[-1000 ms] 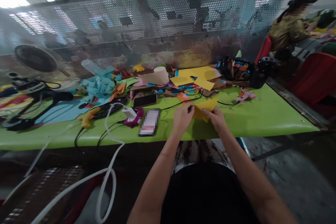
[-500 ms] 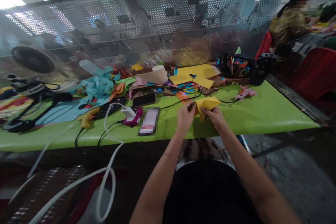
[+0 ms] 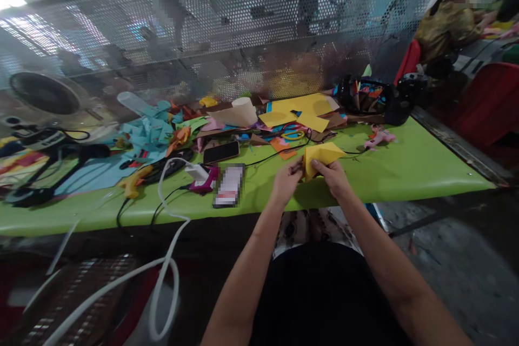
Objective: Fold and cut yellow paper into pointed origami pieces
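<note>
Pinching the yellow paper (image 3: 324,152) over the near part of the green table (image 3: 430,159), the right hand (image 3: 333,174) sets its thumb on top, fingers beneath, presumably to steady the bent sheet. The left hand (image 3: 287,181) has curled fingers at the sheet's left edge; whether they grip it cannot be told. The lit phone (image 3: 229,186) lies face up, presumably for viewing; its screen is masked, and no brand, label or writing is legible.

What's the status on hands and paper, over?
Right hand pinching yellow paper. Left hand at its left edge. Paper bent, above green table. Black cable close behind.
</note>
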A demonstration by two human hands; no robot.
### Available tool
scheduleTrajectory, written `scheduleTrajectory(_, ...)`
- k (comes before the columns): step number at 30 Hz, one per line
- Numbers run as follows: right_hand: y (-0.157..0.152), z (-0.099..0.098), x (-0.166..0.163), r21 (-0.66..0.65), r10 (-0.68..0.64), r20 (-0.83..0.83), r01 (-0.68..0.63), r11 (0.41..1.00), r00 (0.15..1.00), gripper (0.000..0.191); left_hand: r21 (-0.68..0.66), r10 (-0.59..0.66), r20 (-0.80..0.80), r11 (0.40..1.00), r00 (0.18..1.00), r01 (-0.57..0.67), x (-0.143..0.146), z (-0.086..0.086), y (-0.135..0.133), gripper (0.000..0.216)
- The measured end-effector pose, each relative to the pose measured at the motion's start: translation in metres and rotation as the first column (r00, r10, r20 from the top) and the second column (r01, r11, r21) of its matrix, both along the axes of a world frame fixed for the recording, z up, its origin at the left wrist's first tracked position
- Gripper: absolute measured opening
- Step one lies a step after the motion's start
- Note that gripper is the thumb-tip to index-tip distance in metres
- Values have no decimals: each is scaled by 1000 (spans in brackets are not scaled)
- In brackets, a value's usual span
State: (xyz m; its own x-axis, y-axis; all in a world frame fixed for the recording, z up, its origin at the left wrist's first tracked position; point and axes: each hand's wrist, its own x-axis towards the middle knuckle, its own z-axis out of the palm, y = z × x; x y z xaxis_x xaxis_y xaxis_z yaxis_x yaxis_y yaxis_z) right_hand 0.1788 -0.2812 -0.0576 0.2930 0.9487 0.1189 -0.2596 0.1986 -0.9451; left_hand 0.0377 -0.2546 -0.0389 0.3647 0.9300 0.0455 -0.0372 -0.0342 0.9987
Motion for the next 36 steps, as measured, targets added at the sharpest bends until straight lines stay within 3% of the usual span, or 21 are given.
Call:
scheduleTrajectory(9,2,-1,1,28,-39,13,39,999,999,38,10,-58,45,998,997,58,2,-1,-2,47)
scheduleTrajectory(15,2,-1,3,35,-47,22,46,998,999,35,-61,-47,0,997,999,47,0,0,-5,45)
scheduleTrajectory(29,1,3,2,20,-58,23,57,998,998,40,-77,-95,88,992,992,102,0,-4,-9,53)
scheduleTrajectory(36,0,4,-1,20,-61,-36,62,998,998,38,-76,-14,65,997,998,19,3,-6,-12,56)
